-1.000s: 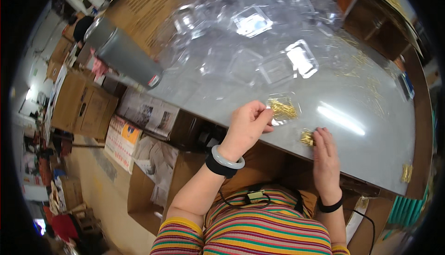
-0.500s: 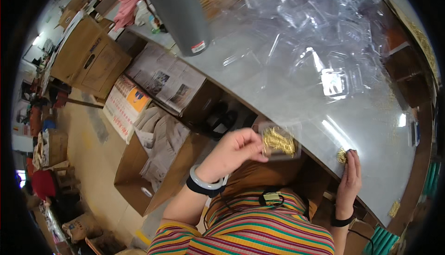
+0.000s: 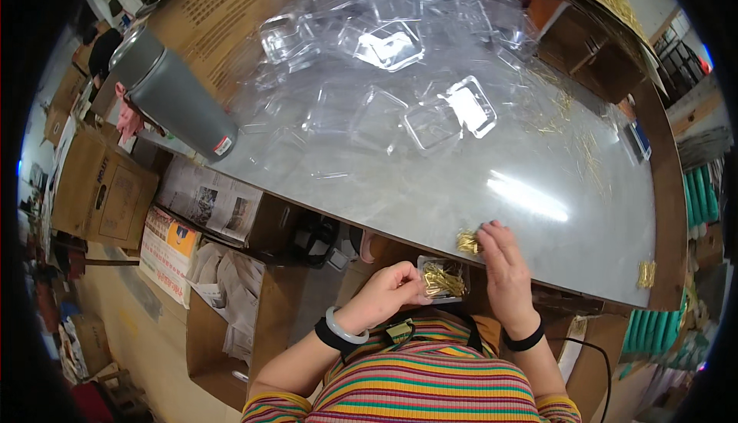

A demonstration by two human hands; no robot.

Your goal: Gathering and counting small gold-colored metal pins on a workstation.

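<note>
My left hand (image 3: 384,291) is closed on the near-left edge of a clear plastic box (image 3: 463,278), just below the table's front edge. Inside the box lies a heap of thin gold-coloured wire pins (image 3: 440,278); their exact kind is too small to tell. My right hand (image 3: 507,271) reaches over the table edge with fingers stretched out. Its fingertips rest against a small bunch of gold pins (image 3: 466,241) on the tabletop, right by the edge and just beyond the box. Another small bunch (image 3: 646,274) sits at the table's right corner.
Clear plastic boxes (image 3: 438,124) are heaped over the far part of the grey table (image 3: 400,184). A grey tumbler (image 3: 181,92) stands at the left edge. Loose gold pins (image 3: 588,158) are scattered at right. Cardboard boxes (image 3: 223,331) with newspaper stand below left.
The view has turned toward the right. My right hand and the bunch at its fingertips have moved left along the table edge, nearer the plastic box. My left hand still holds the box.
</note>
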